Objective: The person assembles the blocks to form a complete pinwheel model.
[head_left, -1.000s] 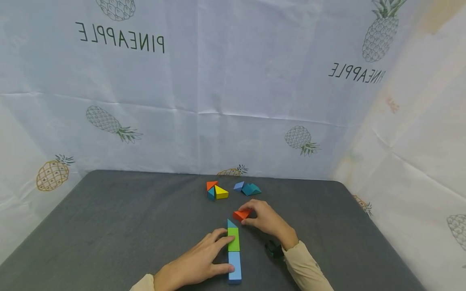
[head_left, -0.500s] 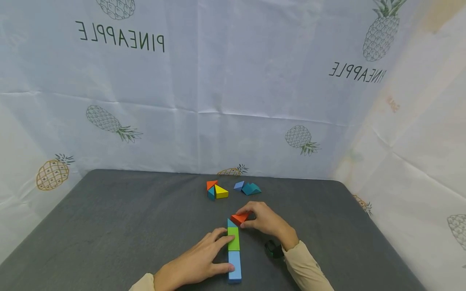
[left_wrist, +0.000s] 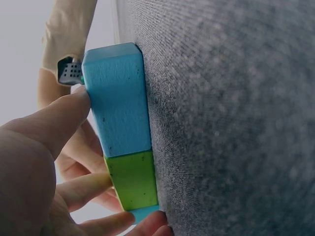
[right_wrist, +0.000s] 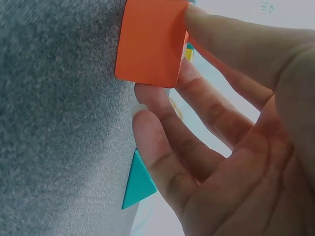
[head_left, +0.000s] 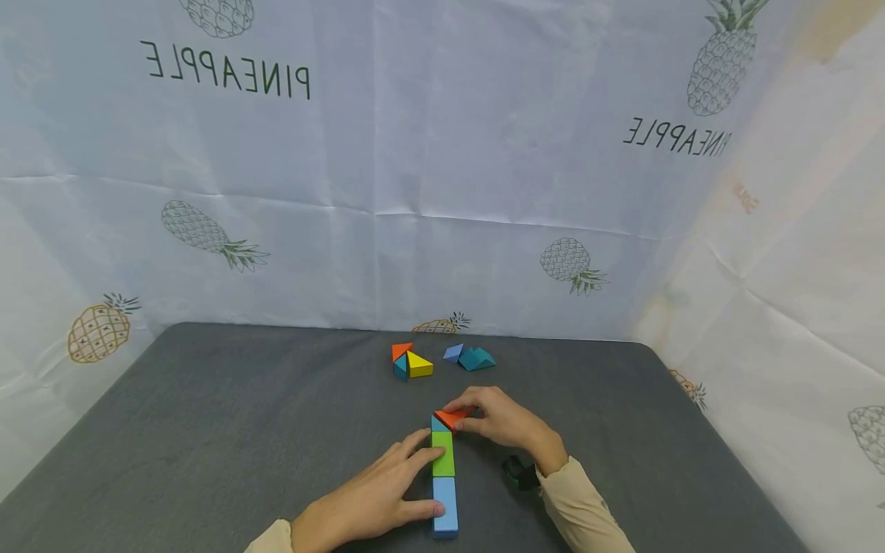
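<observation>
In the head view, a light blue rectangular block (head_left: 445, 491), a green block (head_left: 445, 465) and a small blue triangular block (head_left: 439, 425) lie end to end in a row. My left hand (head_left: 373, 489) rests along their left side, thumb touching the light blue block and a finger on the green one. With thumb and fingers, my right hand (head_left: 508, 419) pinches an orange-red triangular block (head_left: 449, 418) against or very close to the blue triangle's slanted side. The right wrist view shows one flat face of this orange-red block (right_wrist: 150, 44) under the thumb.
Toward the back of the dark grey table (head_left: 276, 399) sit an orange triangle (head_left: 399, 351), a dark blue block (head_left: 401, 367), a yellow block (head_left: 419, 365), a periwinkle block (head_left: 452, 353) and a teal block (head_left: 477, 359). A pineapple-print cloth (head_left: 449, 153) hangs behind.
My right hand has moved the orange-red block left and slightly nearer, up to the blue triangle. The left hand has stayed on the row.
</observation>
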`<control>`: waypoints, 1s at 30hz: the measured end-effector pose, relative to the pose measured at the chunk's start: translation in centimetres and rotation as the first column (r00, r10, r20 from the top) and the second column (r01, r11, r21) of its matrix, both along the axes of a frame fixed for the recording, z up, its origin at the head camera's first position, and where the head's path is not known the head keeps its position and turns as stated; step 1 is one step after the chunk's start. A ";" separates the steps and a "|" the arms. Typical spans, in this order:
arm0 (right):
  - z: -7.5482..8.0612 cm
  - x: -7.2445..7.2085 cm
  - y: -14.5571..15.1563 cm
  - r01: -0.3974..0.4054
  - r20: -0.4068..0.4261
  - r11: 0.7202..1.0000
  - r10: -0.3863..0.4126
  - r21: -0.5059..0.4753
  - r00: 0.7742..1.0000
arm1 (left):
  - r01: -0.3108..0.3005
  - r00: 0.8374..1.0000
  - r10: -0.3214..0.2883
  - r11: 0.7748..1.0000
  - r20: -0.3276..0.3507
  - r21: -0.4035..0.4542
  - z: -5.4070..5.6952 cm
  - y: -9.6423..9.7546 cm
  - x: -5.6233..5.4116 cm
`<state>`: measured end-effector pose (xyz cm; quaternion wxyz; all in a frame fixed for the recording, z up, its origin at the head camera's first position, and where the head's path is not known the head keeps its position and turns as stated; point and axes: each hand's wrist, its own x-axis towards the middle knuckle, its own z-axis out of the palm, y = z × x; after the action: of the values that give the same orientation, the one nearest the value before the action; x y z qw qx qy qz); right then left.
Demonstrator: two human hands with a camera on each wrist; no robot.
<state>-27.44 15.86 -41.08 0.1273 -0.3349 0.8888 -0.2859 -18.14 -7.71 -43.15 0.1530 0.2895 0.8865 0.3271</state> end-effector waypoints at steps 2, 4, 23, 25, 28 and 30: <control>0.0 0.1 0.0 -0.013 0.003 1.000 0.013 -0.006 1.000 | 0.000 1.000 0.000 1.000 0.002 0.014 0.0 0.0 0.0; 0.0 0.1 0.0 -0.023 0.000 1.000 0.023 -0.012 1.000 | 0.000 1.000 0.000 1.000 0.001 0.025 -0.1 -0.1 0.1; 0.0 0.2 -0.4 -0.001 -0.007 1.000 0.000 -0.018 1.000 | -0.006 1.000 0.005 1.000 0.016 0.026 0.0 -0.1 0.0; 0.0 0.2 -0.4 0.001 -0.006 1.000 -0.002 -0.019 1.000 | -0.006 1.000 0.005 1.000 0.026 0.023 0.0 -0.1 0.0; -0.1 0.2 -0.4 0.006 -0.009 1.000 -0.006 -0.023 1.000 | -0.004 1.000 0.003 1.000 0.029 0.019 0.1 -0.1 0.0; -0.1 0.1 -0.4 0.010 -0.014 1.000 -0.011 -0.027 1.000 | -0.002 1.000 0.002 1.000 0.023 0.012 0.1 -0.1 0.0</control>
<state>-27.32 15.47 -41.19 0.1150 -0.3340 0.8874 -0.2961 -18.17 -7.80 -43.06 0.1611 0.2856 0.8829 0.3361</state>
